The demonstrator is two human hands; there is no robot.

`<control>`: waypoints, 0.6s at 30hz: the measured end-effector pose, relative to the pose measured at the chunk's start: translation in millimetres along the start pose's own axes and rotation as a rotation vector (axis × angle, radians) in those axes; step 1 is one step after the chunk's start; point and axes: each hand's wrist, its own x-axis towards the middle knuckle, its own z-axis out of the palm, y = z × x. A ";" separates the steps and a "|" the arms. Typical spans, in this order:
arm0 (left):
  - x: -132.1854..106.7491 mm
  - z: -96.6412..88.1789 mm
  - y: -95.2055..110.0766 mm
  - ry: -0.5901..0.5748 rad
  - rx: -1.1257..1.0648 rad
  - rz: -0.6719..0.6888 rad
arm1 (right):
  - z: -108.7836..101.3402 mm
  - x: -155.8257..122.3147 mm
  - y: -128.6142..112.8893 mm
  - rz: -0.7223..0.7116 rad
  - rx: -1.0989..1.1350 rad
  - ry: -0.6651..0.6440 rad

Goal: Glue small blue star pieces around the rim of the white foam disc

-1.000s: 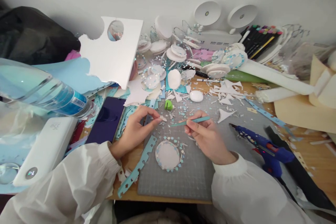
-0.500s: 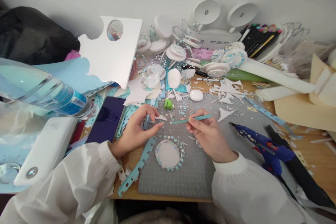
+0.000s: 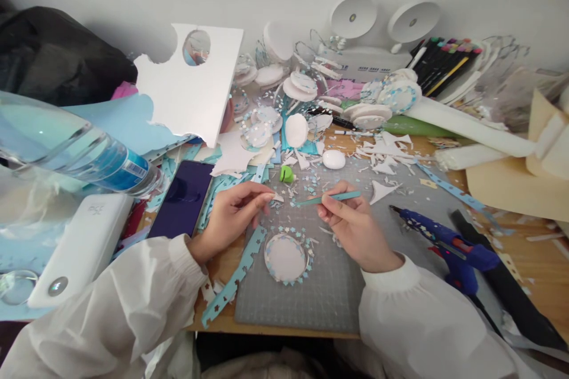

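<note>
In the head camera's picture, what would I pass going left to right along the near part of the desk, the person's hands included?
White power bank → dark phone → left hand → round white disc edged with little stars → right hand, gripping a teal tool → blue glue gun.

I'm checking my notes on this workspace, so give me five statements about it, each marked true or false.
1. The right hand holds a slim teal tool. True.
2. A round star-edged piece lies on the gray cutting mat. True.
3. The right hand touches the round star-edged piece. False: they are apart.
4. A dark phone and a blue glue gun lie on opposite sides of the hands. True.
5. The dark phone lies on the gray cutting mat. False: it lies left of it.
</note>
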 end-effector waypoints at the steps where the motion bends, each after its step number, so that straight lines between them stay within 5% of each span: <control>1: -0.5 -0.1 1.1 -0.004 0.014 -0.002 | 1.1 -0.5 0.2 0.004 0.000 -0.001; 8: 1.9 -3.3 7.9 0.066 0.149 0.069 | 5.8 -3.5 1.8 0.048 0.063 -0.020; 12: 4.0 -4.5 7.4 -0.019 0.051 -0.023 | 3.5 -2.3 4.8 0.062 0.071 -0.063; 18: 6.2 -2.9 5.6 -0.061 -0.136 -0.125 | 3.1 -2.5 3.5 0.117 0.042 -0.304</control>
